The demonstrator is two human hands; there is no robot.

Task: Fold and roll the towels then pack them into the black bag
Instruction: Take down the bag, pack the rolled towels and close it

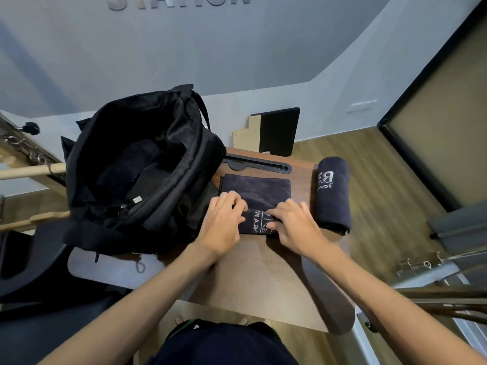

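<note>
Left hand (224, 222) & right hand (295, 227) are both curling fingers over the near rolled edge of the folded dark navy cloth towel (257, 191) on the brown wooden table (263, 272), prob. keeping the roll tight. Finished rolled navy towel (333, 193) is lying to its right; open black fabric bag (137, 167) is waiting on its left.

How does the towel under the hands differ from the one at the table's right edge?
The towel under the hands is only part rolled, its far half still flat; the right towel is a finished roll. Both hands, left and right, grip the first; nothing touches the second. The first lies beside the bag; the second lies apart. Both are dark with white print.
</note>
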